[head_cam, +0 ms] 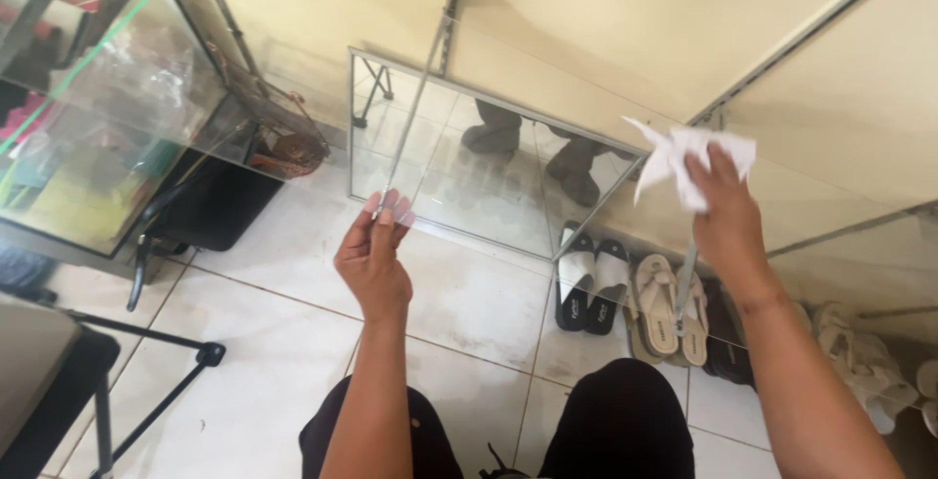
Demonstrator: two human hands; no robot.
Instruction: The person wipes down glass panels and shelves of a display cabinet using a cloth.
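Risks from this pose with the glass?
1. The left hand pinches the glass pane by its bare edge with fingertips only; it may slip or cut.
2. The right hand presses a crumpled tissue near the far edge, which might tip the pane.
3. If dropped, it would likely land on the tile floor by the sandals.

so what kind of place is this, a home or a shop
Probably a small shop or workshop: a glass display case on the left, a framed mirror leaning against the wall, sandals lined up on the tiled floor.
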